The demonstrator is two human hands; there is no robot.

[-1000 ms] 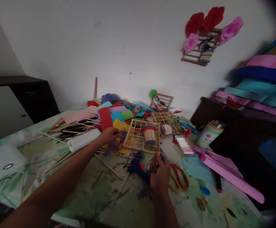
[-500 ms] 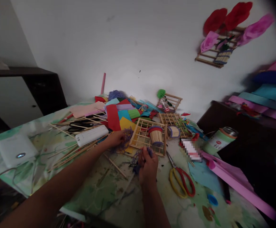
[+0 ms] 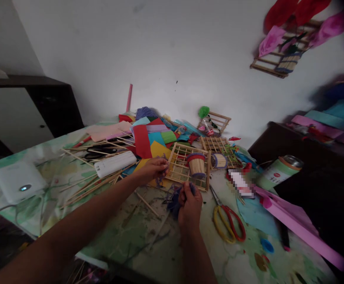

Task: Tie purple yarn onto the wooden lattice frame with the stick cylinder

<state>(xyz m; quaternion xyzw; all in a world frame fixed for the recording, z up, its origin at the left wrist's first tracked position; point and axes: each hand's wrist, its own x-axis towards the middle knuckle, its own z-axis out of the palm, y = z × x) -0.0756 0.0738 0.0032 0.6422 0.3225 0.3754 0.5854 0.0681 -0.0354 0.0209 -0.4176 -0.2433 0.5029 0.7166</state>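
Note:
Purple yarn (image 3: 174, 201) is bunched in my right hand (image 3: 191, 203), whose fingers are closed on it near the front of a stick lattice. My left hand (image 3: 155, 170) pinches loose strands of the same purple yarn, some hanging below its fingers. Just beyond both hands lies the wooden stick lattice (image 3: 176, 167), carrying a small stick basket (image 3: 196, 165) with a red and purple rim. Scissors (image 3: 226, 223) with one yellow and one red handle rest on the table to the right of my right hand.
Bamboo sticks (image 3: 101, 187) and a white power strip-like block (image 3: 115, 163) lie left. Coloured paper sheets (image 3: 142, 142) pile up behind. On the right stand a green jar (image 3: 281, 171) and a pink paper roll (image 3: 302, 232). A white device (image 3: 19, 183) sits at far left.
My left hand has moved a little right and nearer the lattice, drawing yarn strands along. My right hand stays closed on the bunch, and the view has shifted slightly.

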